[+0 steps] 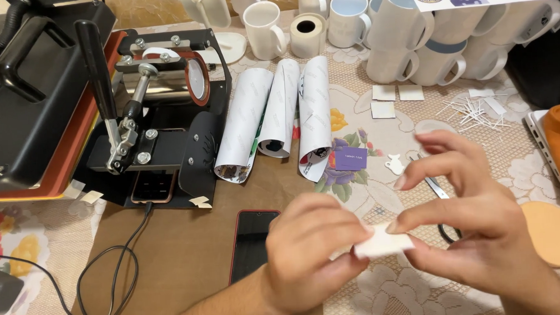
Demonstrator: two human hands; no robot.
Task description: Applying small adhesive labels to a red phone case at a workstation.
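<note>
Paper square (383, 244), small and white, sits pinched between both our hands at 5 o'clock of frame. Left hand (309, 254) clamps its left edge; right hand (478, 224) nips the right corner, upper fingers splayed. Looks like peeling or separating; next needs a fingernail under the edge. Phone (252, 240) at 9 o'clock, scissors (437, 191) at 1.

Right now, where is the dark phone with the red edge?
In the head view, the phone lies low-centre on brown paper, just beside the left hand.
</note>
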